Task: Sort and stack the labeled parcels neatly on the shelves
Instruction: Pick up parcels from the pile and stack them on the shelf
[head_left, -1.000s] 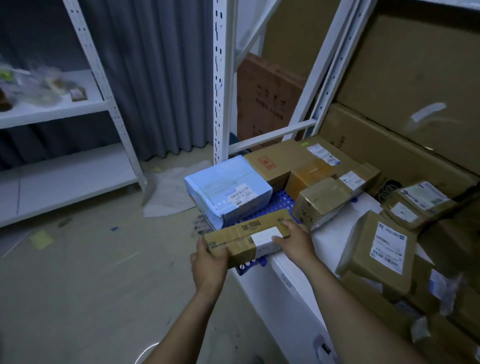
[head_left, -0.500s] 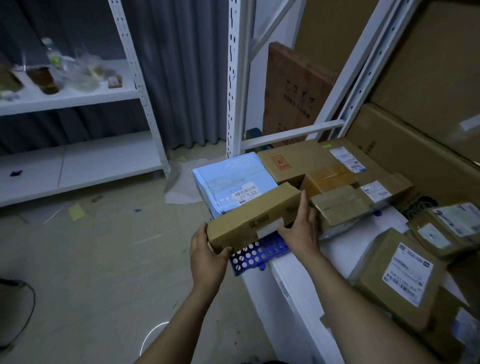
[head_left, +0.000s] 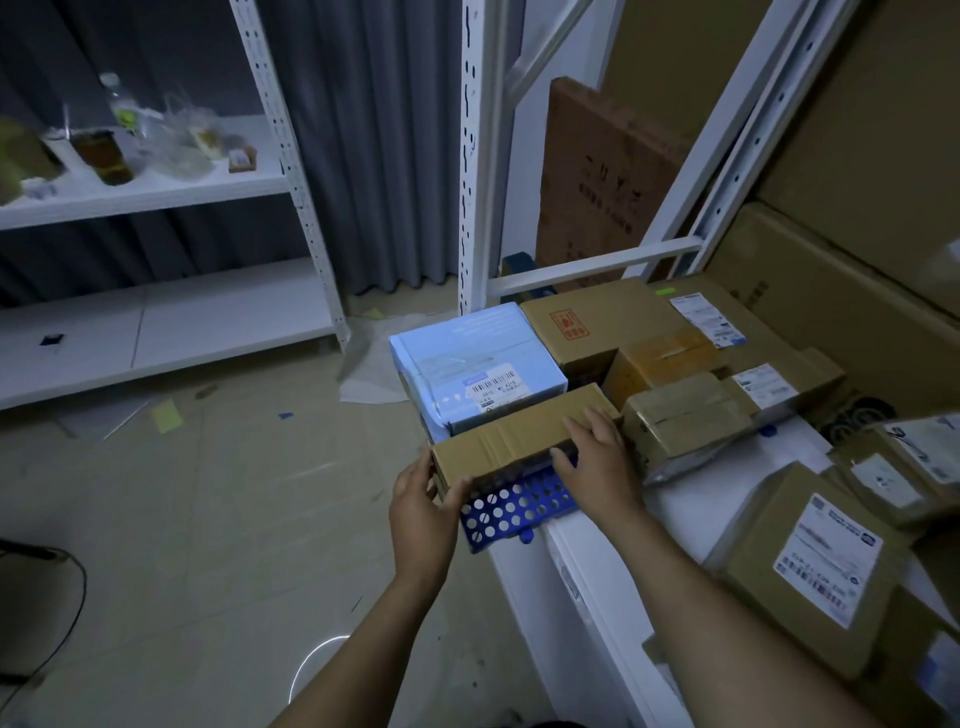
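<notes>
A long brown cardboard parcel (head_left: 511, 435) lies on a blue perforated mat (head_left: 511, 512) at the front of the shelf, right against a light-blue parcel (head_left: 470, 364) with a barcode label. My left hand (head_left: 423, 512) grips the long parcel's left end. My right hand (head_left: 597, 467) holds its right end, fingers over the top and thumb on the front face. To its right sit a taped brown parcel (head_left: 685, 415) and an orange-taped one (head_left: 657, 358), with a bigger brown box (head_left: 587, 322) behind them.
Labeled brown parcels (head_left: 810, 566) crowd the white shelf surface (head_left: 691, 514) at right, with large cartons (head_left: 852, 306) behind. A white upright post (head_left: 474, 156) stands behind the blue parcel. Another white rack (head_left: 156, 332) with bottles and bags stands at left, over littered floor.
The long parcel has been turned so its plain side faces up and set down lower against the light-blue parcel. My right hand moved onto its top right end.
</notes>
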